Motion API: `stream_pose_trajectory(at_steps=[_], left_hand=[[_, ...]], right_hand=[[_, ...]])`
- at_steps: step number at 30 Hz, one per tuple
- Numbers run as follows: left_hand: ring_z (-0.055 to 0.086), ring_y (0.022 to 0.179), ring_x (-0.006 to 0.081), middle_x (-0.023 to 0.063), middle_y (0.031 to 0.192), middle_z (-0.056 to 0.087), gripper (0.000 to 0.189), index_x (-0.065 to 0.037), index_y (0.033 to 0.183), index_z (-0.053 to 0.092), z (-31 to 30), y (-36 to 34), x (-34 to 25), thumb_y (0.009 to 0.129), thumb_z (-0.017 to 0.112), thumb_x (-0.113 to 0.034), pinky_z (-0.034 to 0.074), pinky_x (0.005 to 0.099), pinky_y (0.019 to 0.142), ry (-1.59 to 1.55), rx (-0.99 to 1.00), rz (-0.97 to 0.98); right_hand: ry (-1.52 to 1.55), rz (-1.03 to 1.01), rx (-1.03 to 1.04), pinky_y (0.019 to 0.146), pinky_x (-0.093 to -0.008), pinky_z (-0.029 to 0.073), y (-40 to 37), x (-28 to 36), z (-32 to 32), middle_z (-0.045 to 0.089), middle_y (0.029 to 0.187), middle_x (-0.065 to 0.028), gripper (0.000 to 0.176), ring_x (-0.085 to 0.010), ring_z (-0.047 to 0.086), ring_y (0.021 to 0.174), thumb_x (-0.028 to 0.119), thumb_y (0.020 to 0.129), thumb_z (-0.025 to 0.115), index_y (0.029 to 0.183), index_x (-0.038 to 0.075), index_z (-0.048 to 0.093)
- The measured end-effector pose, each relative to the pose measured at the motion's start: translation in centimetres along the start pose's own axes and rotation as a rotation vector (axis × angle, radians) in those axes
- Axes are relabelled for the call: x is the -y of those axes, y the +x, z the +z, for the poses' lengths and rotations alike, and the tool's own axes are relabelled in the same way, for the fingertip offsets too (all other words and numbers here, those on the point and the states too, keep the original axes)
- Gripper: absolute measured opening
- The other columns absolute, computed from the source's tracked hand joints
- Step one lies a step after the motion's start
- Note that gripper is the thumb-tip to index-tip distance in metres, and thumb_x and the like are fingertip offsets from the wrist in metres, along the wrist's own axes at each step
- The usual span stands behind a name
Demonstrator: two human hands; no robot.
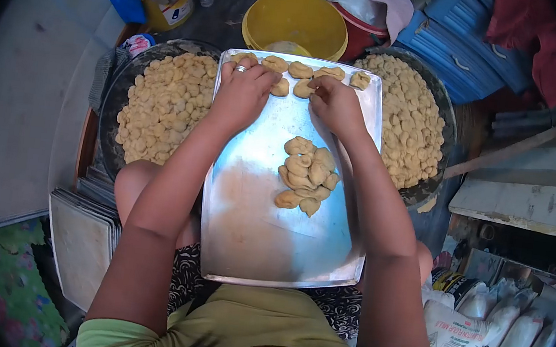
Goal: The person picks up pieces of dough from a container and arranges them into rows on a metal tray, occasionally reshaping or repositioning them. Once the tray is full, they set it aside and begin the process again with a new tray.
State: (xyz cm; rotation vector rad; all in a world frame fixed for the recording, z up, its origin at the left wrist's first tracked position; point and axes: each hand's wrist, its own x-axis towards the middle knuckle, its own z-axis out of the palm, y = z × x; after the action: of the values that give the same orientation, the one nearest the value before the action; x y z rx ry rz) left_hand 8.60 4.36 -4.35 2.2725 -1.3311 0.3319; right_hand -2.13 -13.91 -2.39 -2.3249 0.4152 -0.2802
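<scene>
A shiny metal tray (pixel 243 238) lies across my lap. Dough pieces (pixel 301 70) line its far edge, with a second row starting below them. My left hand (pixel 246 88), a ring on one finger, is at the far left of the tray, its fingers closed on a dough piece (pixel 279 87) in the second row. My right hand (pixel 336 103) has thumb and fingers pinched at the right side of another dough piece (pixel 302 89) in that row. A loose heap of dough pieces (pixel 309 170) rests right of the tray's middle.
Round pans full of dough pieces flank the tray, one left (pixel 169 106) and one right (pixel 401 119). Beyond it stands a yellow basin (pixel 296 18). Blue crates (pixel 457 43) are at the back right, stacked trays (pixel 82 240) at the left, flour bags (pixel 458 338) at the lower right.
</scene>
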Motion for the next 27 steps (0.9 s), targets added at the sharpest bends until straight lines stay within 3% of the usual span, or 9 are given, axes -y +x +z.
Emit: stream_pose_trajectory(at_steps=[3, 6, 9, 10, 11, 17, 20, 25, 27], left_hand=[[0.051, 0.111, 0.0239, 0.0044, 0.113, 0.063, 0.023, -0.014, 0.103, 0.069, -0.2, 0.1, -0.4, 0.08, 0.066, -0.017, 0.03, 0.043, 0.098, -0.017, 0.029, 0.045], [0.05, 0.114, 0.0245, 0.0049, 0.117, 0.061, 0.023, -0.013, 0.103, 0.068, -0.2, 0.6, -0.6, 0.081, 0.065, -0.017, 0.029, 0.0451, 0.099, -0.022, 0.095, 0.045], [0.05, 0.115, 0.0246, 0.0048, 0.117, 0.061, 0.021, -0.013, 0.101, 0.069, 0.1, 1.4, -1.8, 0.081, 0.065, -0.016, 0.029, 0.0452, 0.099, -0.07, 0.019, 0.073], [0.05, 0.114, 0.0244, 0.0045, 0.114, 0.062, 0.02, -0.012, 0.1, 0.069, 0.4, 1.6, -2.3, 0.08, 0.065, -0.015, 0.029, 0.0444, 0.098, -0.131, -0.07, 0.131], [0.05, 0.114, 0.0244, 0.0045, 0.114, 0.062, 0.02, -0.012, 0.1, 0.069, 0.7, 1.8, -2.5, 0.08, 0.065, -0.015, 0.029, 0.0444, 0.098, -0.131, -0.063, 0.132], [0.056, 0.103, 0.0237, 0.0038, 0.104, 0.066, 0.02, -0.011, 0.096, 0.069, 0.4, 3.3, -2.6, 0.078, 0.061, -0.008, 0.031, 0.0395, 0.093, -0.169, 0.179, 0.154], [0.056, 0.103, 0.0227, 0.0045, 0.099, 0.066, 0.017, -0.009, 0.094, 0.069, 0.4, 3.0, -2.9, 0.08, 0.062, -0.014, 0.03, 0.0415, 0.095, -0.184, 0.147, 0.094], [0.054, 0.106, 0.0239, 0.0056, 0.104, 0.065, 0.021, -0.01, 0.097, 0.068, 1.1, 3.0, -4.1, 0.079, 0.065, -0.02, 0.03, 0.0422, 0.093, -0.155, 0.035, 0.187], [0.053, 0.107, 0.0249, 0.006, 0.105, 0.064, 0.022, -0.01, 0.097, 0.067, 1.5, 3.3, -4.5, 0.078, 0.068, -0.022, 0.03, 0.0422, 0.092, -0.16, -0.025, 0.253]], right_hand=[[-0.081, -0.026, -0.004, 0.077, -0.04, 0.051, -1.6, 0.8, -0.7, 0.067, 0.088, -0.015, 0.024, -0.0331, 0.065, 0.084, 0.016, 0.08, 0.064, 0.101, 0.006, 0.067], [-0.113, -0.226, 0.413, 0.076, -0.0309, 0.051, -4.6, 1.9, -1.5, 0.067, 0.089, -0.0111, 0.022, -0.02, 0.065, 0.078, 0.013, 0.081, 0.069, 0.101, 0.003, 0.066], [0.132, -0.116, 0.377, 0.075, -0.0292, 0.05, -3.0, -1.0, -2.6, 0.067, 0.084, -0.0075, 0.018, -0.0139, 0.063, 0.078, 0.01, 0.083, 0.069, 0.098, 0.001, 0.066], [0.186, -0.055, 0.139, 0.074, -0.0279, 0.05, -2.2, -1.0, -2.7, 0.067, 0.081, -0.0045, 0.014, -0.01, 0.06, 0.079, 0.004, 0.084, 0.067, 0.097, 0.0, 0.066], [0.279, 0.075, 0.068, 0.073, -0.0275, 0.05, -1.7, -1.0, -3.1, 0.066, 0.08, -0.0046, 0.012, -0.0113, 0.061, 0.078, 0.003, 0.085, 0.065, 0.096, -0.001, 0.065], [0.01, -0.15, 0.186, 0.071, -0.0312, 0.05, -2.5, -1.1, -2.0, 0.064, 0.083, -0.0072, 0.023, -0.0173, 0.061, 0.075, 0.012, 0.078, 0.074, 0.099, 0.004, 0.067], [0.002, -0.056, 0.016, 0.073, -0.0389, 0.051, -1.6, -2.4, -2.2, 0.066, 0.087, -0.0149, 0.022, -0.0314, 0.065, 0.081, 0.011, 0.078, 0.068, 0.099, 0.007, 0.064], [-0.004, -0.004, 0.015, 0.073, -0.039, 0.051, -2.9, -2.0, -2.9, 0.067, 0.084, -0.0152, 0.019, -0.0324, 0.066, 0.081, 0.014, 0.079, 0.067, 0.097, 0.007, 0.066], [-0.053, -0.133, 0.32, 0.073, -0.0381, 0.051, -5.4, -1.2, -4.1, 0.067, 0.086, -0.0148, 0.021, -0.033, 0.065, 0.081, 0.015, 0.079, 0.068, 0.098, 0.007, 0.067]])
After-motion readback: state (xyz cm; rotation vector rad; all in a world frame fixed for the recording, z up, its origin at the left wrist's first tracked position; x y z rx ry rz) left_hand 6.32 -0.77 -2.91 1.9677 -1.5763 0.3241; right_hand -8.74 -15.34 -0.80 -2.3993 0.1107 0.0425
